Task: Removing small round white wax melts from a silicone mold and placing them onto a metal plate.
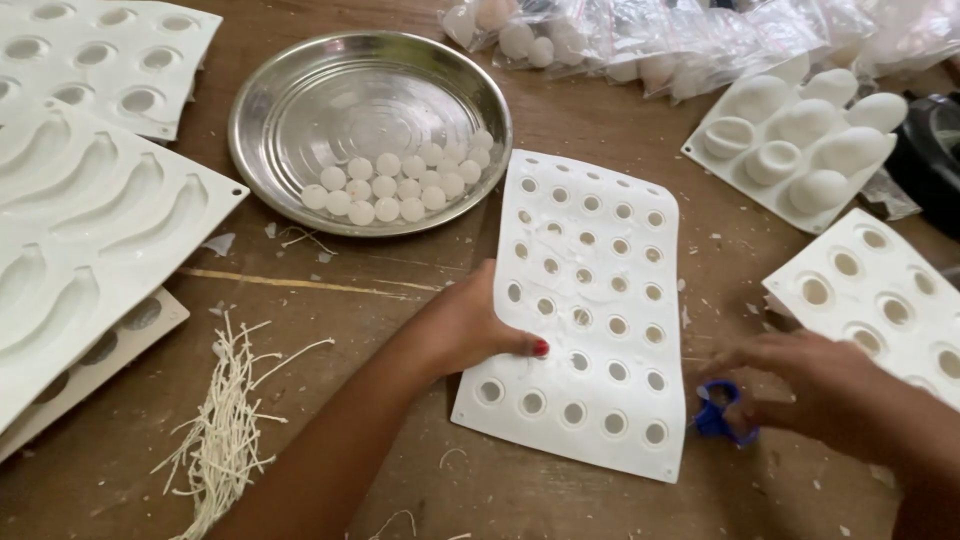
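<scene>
From the head camera I see my left hand [470,325] pinching the white silicone mould [585,310] by its near edge, my blurred right hand [820,385] loosely open over blue scissors [722,412]; a careless reach might nick the mould.

A brown wooden table [400,290] fills the whole view, its top scuffed, scratched and dusted with white flecks and crumbs. No wall, floor or window shows. The light is soft and even (daylight or lamp, it cannot be told), with faint shadows and a dull shine off the steel dish [300,110] at the far side. Clear bags [640,40] line the far edge. White trays [100,210] crowd the left and right edges, and pale strings [225,420] lie near the front.
</scene>
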